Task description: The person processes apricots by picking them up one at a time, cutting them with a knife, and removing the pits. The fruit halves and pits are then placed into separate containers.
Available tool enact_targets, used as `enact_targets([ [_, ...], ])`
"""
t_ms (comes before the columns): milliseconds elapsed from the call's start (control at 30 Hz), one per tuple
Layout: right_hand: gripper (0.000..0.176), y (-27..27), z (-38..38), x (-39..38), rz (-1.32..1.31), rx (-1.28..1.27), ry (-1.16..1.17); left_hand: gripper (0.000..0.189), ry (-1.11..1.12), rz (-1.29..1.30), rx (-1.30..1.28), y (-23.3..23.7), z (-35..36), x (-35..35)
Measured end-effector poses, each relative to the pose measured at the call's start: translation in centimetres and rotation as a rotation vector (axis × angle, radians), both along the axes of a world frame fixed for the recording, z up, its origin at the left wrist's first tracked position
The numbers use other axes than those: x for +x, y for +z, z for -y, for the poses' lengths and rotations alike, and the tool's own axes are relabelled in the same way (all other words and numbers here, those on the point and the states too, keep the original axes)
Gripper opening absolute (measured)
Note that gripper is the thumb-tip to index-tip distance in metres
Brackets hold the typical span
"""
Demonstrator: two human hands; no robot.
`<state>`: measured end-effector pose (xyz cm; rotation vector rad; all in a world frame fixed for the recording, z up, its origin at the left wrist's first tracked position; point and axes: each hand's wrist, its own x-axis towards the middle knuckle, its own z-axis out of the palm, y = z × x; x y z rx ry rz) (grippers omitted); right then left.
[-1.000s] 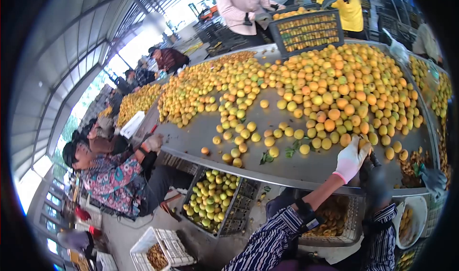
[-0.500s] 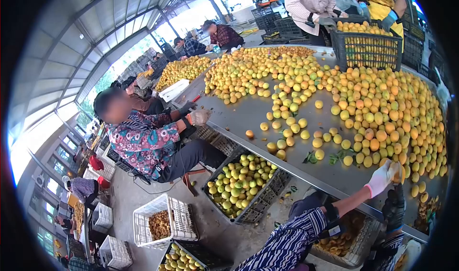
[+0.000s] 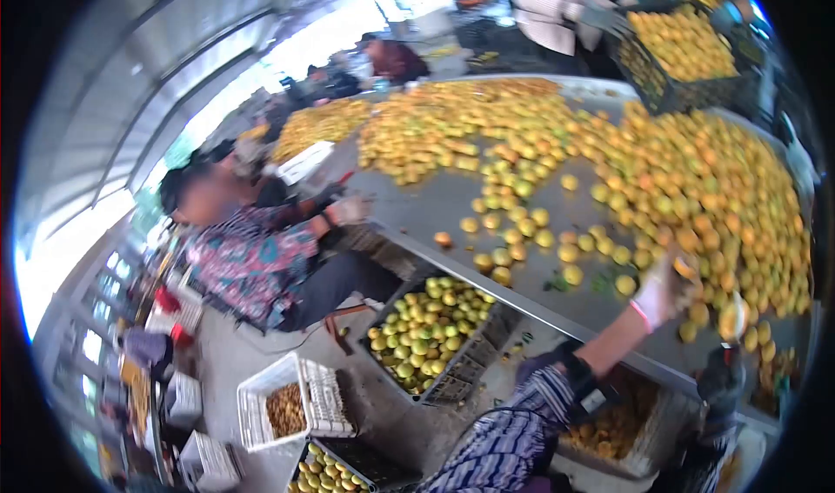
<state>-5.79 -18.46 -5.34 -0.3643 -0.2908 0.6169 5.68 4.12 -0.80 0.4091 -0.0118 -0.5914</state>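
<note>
My left hand (image 3: 663, 291), in a white glove with a pink cuff, reaches to the near edge of the apricot pile (image 3: 722, 197). Its fingers are curled around an orange apricot (image 3: 684, 269). To the right, lower down, my right hand (image 3: 720, 373) wears a dark glove and is closed on a small knife (image 3: 739, 313), whose pale blade points up beside a yellow apricot; motion blurs it. Loose apricots lie around both hands on the metal table (image 3: 435, 206).
Beneath the table edge stand a black crate (image 3: 470, 371) of greenish apricots and a white crate (image 3: 330, 397) with brown pieces. A person (image 3: 252, 258) in a flowered top sits at left. Across the table, people handle a full black crate (image 3: 661, 93).
My left hand has moved left and up, away from my right hand, into the apricots. The black crate across the table has tilted. The view has shifted slightly and blurred.
</note>
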Motion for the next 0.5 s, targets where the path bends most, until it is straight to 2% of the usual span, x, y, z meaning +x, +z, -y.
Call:
enact_targets([
  [33, 0.032, 3.7, -2.9, -2.1, -0.286, -0.085, -0.344, 0.038, 0.034, 0.089, -0.121, 0.1, -0.4, -0.2],
  [67, 0.032, 0.0, -0.4, -1.1, 0.008, -0.171, -0.161, 0.030, -0.038, 0.228, -0.230, -0.4, -1.0, 0.3],
  [100, 0.034, 4.1, -1.9, -1.9, -0.040, -0.328, -0.206, 0.027, -0.007, 0.171, -0.166, 1.5, -1.6, -0.6],
  [133, 0.031, 4.4, -1.8, -2.1, -0.088, -0.329, -0.169, 0.025, 0.066, 0.173, -0.084, 1.9, -1.8, -1.2],
  [167, 0.032, 6.0, -2.3, -2.7, -0.117, -0.678, -0.337, 0.029, 0.001, 0.170, -0.145, 0.5, -2.1, -0.6],
  [200, 0.035, 5.6, -1.7, -2.9, -0.107, -0.592, -0.224, 0.040, -0.019, 0.149, -0.086, 0.7, -2.3, -0.7],
  [267, 0.036, 4.2, -0.9, -3.1, 0.009, -0.529, -0.141, 0.047, -0.081, 0.227, 0.070, 1.2, -2.5, -1.1],
  [333, 0.038, 5.0, -0.9, -3.1, -0.051, -0.610, -0.162, 0.050, -0.111, 0.398, 0.112, 1.7, -2.1, -1.8],
  [367, 0.040, 5.0, -1.1, -3.1, -0.071, -0.555, -0.200, 0.051, -0.071, 0.427, 0.205, 1.6, -1.7, -2.3],
  [500, 0.039, 5.6, -0.5, -2.8, -0.054, -0.648, -0.157, 0.048, -0.055, 0.414, 0.361, 0.8, -0.9, -2.7],
])
